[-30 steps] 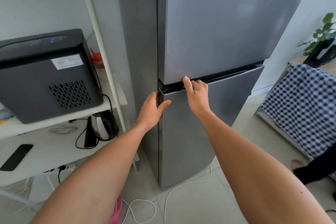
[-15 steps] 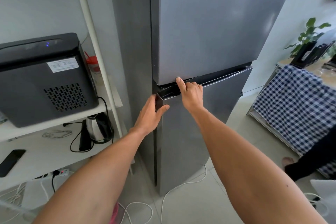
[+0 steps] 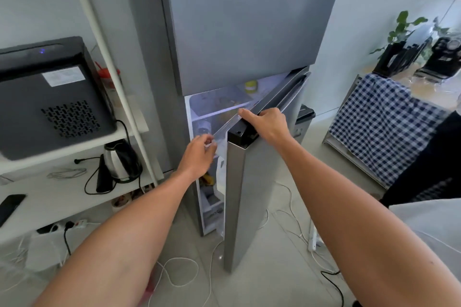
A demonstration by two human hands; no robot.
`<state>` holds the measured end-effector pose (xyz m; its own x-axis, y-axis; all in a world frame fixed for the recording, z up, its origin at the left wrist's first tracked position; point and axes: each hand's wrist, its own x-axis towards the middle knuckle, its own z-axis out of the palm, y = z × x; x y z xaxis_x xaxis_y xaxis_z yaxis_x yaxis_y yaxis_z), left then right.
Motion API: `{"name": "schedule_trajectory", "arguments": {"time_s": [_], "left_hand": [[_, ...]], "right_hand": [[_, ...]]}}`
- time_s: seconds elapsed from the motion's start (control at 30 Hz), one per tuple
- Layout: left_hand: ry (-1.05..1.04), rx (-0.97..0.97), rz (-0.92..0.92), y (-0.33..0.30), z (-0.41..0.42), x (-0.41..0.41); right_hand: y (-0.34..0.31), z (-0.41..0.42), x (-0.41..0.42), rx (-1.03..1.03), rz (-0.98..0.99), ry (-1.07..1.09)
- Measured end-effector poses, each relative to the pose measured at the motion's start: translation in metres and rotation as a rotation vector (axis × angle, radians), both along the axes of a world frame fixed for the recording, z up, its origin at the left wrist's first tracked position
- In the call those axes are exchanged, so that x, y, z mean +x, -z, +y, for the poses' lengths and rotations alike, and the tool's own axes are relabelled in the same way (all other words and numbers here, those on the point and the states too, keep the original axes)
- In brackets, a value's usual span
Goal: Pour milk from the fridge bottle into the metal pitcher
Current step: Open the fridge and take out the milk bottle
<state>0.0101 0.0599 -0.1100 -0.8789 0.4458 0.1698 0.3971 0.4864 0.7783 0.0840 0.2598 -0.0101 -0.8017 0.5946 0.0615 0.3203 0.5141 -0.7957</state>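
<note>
The grey fridge stands straight ahead, and its lower door is swung partly open toward me. My right hand grips the top edge of that door. My left hand is at the gap beside the door's inner edge, fingers loosely curled and holding nothing. Inside the lit fridge I see a glass shelf, a yellow-lidded jar, a clear bottle top and a white container behind the door edge. I cannot tell which of these is the milk bottle. No metal pitcher is in view.
On the left, a white shelf unit holds a black appliance, a kettle and a phone. Cables lie on the floor by the fridge. At the right are a table with a checked cloth and a person in dark clothing.
The lower fridge door has swung from shut to partly open, with my right hand still on its top edge. My left hand has come off the door's corner into the gap.
</note>
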Motion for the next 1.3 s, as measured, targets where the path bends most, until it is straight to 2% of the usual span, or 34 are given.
{"name": "schedule_trajectory", "arguments": {"time_s": [0.1,0.43,0.63,0.93,1.17,1.3], "left_hand": [[0.101,-0.117,0.020,0.005,0.024,0.024],[0.327,-0.215,0.142,0.009,0.114,0.104],[0.504,-0.259,0.260,0.011,0.172,0.135],[0.752,-0.398,0.357,-0.001,0.244,0.160],[0.850,-0.432,0.423,-0.006,0.271,0.165],[0.821,-0.346,0.431,0.004,0.276,0.161]], "right_hand": [[-0.001,0.026,0.037,0.006,0.000,0.015],[-0.016,0.119,0.148,0.052,-0.059,0.050],[-0.016,0.164,0.197,0.197,-0.119,0.151],[0.005,0.212,0.235,0.658,-0.240,0.364],[0.011,0.242,0.243,0.686,-0.221,0.421],[0.015,0.244,0.241,0.681,-0.174,0.472]]}}
